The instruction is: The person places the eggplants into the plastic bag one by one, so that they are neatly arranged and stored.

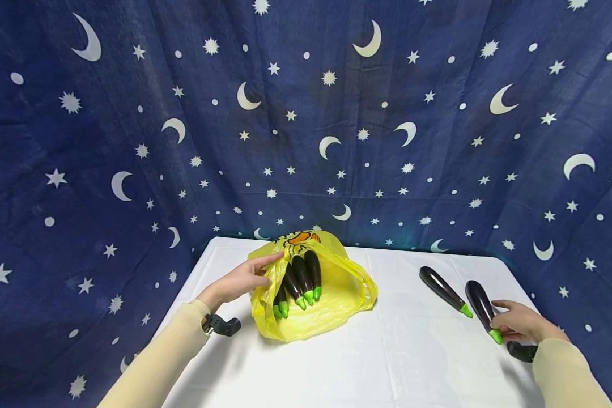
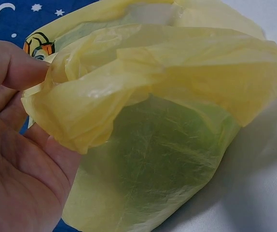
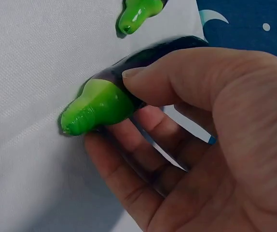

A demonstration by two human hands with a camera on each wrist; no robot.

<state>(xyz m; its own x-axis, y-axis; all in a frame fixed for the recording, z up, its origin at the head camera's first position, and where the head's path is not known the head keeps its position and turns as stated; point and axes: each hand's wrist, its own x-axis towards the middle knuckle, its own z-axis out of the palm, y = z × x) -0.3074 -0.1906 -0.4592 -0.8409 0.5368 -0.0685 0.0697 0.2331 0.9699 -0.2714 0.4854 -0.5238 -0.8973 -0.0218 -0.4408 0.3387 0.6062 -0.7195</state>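
Note:
A yellow plastic bag [image 1: 331, 317] lies on the table with its mouth toward me and several eggplants [image 1: 302, 275] inside, green stems outward. At the left side of its mouth, my left hand [image 1: 242, 280] holds the bag's edge between thumb and fingers; in the left wrist view the thin film [image 2: 95, 92] bunches there. Over at the right, my right hand [image 1: 522, 323] grips an eggplant [image 1: 479, 300] near its stem. The right wrist view shows the thumb on top of that eggplant's dark skin [image 3: 112, 72], fingers along its other side. Another eggplant [image 1: 441, 288] lies just left of it.
A white cloth covers the table [image 1: 387, 362]. Dark blue curtains [image 1: 306, 124] with moons and stars hang behind the table and along both sides. Black straps with devices sit on both wrists, the left wrist device [image 1: 224, 325] near the bag.

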